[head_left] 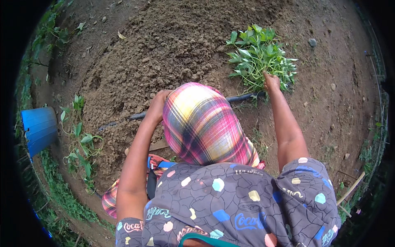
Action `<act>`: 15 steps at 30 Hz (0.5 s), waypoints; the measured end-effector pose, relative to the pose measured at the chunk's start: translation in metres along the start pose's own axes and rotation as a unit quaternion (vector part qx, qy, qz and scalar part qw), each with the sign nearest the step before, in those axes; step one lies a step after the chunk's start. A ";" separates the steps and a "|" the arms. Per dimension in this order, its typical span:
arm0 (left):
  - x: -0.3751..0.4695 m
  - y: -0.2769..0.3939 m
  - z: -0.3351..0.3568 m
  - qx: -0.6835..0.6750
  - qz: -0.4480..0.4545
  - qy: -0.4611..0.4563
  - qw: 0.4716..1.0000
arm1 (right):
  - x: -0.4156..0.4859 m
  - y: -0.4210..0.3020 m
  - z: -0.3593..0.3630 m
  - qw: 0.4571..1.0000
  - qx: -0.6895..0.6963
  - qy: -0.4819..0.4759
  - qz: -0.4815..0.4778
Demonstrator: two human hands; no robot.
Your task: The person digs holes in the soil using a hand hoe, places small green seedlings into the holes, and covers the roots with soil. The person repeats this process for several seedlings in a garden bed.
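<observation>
My right hand [272,82] is at the near edge of a heap of leafy green vine cuttings [259,52], its fingers curled in among the pale stems. The heap lies on bare ground at the right of the loose soil. My left hand [160,103] is low over the dug soil [129,64], beside my plaid-covered knee [197,123]. The knee hides its fingertips, so whether they hold anything is not visible. A dark pipe or hose [243,97] runs across the soil, passing behind the knee and close to my left hand.
On the left, a blue plastic bucket [40,129] with a broken rim leans over. More vine cuttings [85,145] lie between it and the soil. A flat piece of wood [159,145] shows by my knee. A grey stone [312,42] and a pale stick [351,189] are at right.
</observation>
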State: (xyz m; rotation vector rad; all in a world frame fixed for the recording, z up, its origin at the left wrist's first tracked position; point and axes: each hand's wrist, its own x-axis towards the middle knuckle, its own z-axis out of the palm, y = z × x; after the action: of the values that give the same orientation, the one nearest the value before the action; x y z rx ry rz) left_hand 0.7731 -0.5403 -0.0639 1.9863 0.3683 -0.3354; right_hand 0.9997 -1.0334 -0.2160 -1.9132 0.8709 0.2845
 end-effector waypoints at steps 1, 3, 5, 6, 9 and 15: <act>0.000 -0.004 0.001 -0.020 -0.005 0.002 1.000 | -0.001 -0.003 0.000 0.999 -0.030 -0.023 -0.029; 0.001 -0.009 0.000 -0.034 -0.016 -0.008 0.999 | -0.007 -0.012 -0.004 0.991 -0.102 -0.054 -0.063; 0.001 -0.007 -0.002 -0.004 -0.021 -0.016 1.000 | -0.016 -0.025 -0.011 0.978 -0.077 0.001 -0.192; 0.000 -0.005 -0.004 0.037 -0.001 -0.018 0.999 | -0.021 -0.035 -0.017 0.980 -0.075 0.000 -0.184; 0.002 0.005 -0.009 0.038 -0.009 -0.035 0.999 | -0.042 -0.064 -0.033 0.971 -0.105 0.011 -0.215; 0.006 0.031 -0.013 0.109 0.036 -0.010 0.993 | -0.121 -0.132 -0.057 0.944 0.089 -0.083 -0.307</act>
State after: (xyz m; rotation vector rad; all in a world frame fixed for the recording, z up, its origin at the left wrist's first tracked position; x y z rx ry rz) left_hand 0.7918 -0.5401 -0.0355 2.2022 0.2538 -0.3625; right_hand 0.9934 -0.9921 -0.0326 -1.8566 0.1546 -0.0123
